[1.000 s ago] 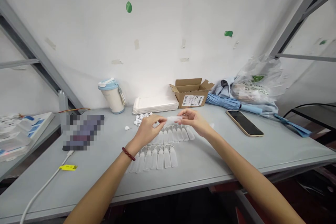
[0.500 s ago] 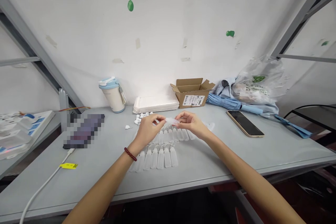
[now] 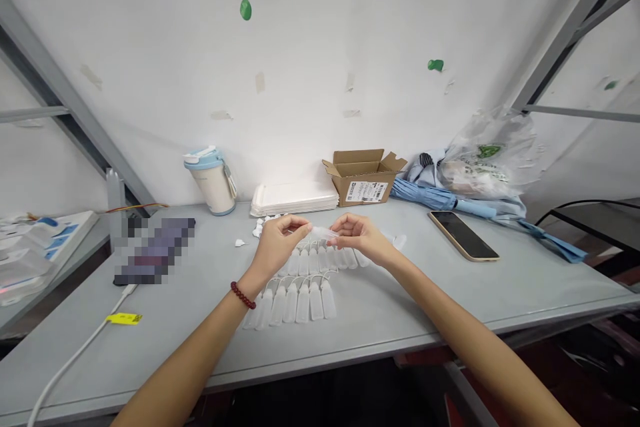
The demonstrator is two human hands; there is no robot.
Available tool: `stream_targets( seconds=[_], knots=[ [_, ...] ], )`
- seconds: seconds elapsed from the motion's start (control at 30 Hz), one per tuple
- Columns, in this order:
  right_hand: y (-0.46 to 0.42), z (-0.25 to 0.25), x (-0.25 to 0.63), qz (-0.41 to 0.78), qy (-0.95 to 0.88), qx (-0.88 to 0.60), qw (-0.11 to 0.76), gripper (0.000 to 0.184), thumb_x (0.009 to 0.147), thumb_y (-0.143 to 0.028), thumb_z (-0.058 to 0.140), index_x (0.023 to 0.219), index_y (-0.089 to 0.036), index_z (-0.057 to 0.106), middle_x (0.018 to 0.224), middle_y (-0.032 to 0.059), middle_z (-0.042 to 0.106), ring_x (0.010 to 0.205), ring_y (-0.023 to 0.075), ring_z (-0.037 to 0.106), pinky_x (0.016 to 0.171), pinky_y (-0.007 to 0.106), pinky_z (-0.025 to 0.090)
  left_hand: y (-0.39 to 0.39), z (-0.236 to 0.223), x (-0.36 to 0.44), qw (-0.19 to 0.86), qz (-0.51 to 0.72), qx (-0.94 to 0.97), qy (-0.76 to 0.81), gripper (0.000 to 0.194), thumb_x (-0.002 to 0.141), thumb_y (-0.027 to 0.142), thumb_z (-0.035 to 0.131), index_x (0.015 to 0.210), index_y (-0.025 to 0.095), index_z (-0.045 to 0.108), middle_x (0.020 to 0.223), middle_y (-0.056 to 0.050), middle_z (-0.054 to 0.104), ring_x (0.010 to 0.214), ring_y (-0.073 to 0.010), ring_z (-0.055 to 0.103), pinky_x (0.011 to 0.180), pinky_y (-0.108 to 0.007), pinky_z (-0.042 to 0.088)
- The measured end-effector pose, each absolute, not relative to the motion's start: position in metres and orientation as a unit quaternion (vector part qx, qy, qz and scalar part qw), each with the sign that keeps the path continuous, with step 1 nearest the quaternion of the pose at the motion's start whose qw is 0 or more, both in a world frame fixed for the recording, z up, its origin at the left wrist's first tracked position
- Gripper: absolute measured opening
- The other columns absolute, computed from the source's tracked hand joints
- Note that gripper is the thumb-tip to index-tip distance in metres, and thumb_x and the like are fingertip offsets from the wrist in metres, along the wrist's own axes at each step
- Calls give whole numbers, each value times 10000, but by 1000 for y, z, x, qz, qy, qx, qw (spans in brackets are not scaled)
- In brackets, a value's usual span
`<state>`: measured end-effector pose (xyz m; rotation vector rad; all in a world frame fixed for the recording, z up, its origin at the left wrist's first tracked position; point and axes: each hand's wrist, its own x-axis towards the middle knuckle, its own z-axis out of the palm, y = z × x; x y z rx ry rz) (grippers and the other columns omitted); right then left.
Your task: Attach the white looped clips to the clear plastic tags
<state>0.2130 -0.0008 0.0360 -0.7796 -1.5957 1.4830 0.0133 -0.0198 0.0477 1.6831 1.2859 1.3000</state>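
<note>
Between my two hands, above the table, is a small translucent plastic bottle, lying roughly level. The fingertips of my left hand pinch its left end, which they partly hide. My right hand is closed on its right end with thumb and fingers. Below my hands, several like bottles with thin curved tubes lie in a front row. A back row of bottles is partly covered by my hands. Small white caps are heaped behind my left hand, and a single cap lies apart to their left.
Along the wall stand a tumbler, a stack of white trays, an open cardboard box and a folded blue umbrella. A phone lies at right. A white cable runs down the left side of the table.
The bottle has turned slightly, its right end dipping lower, and my right fingers have shifted a little along it. Both hands keep hold. The view has swayed slightly.
</note>
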Motion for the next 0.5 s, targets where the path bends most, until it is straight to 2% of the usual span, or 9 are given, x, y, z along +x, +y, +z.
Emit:
stream_targets(
  seconds=[0.5],
  knots=[
    [1, 36, 213, 566, -616, -330, 438, 325, 611, -312, 765, 802, -166, 547, 736, 38, 683, 644, 153, 638, 597, 284, 470, -23, 49, 13, 321, 485, 666, 466, 213, 755, 353, 612, 823, 179, 714, 750, -35, 699, 660, -155, 624, 592, -252, 510]
  ],
)
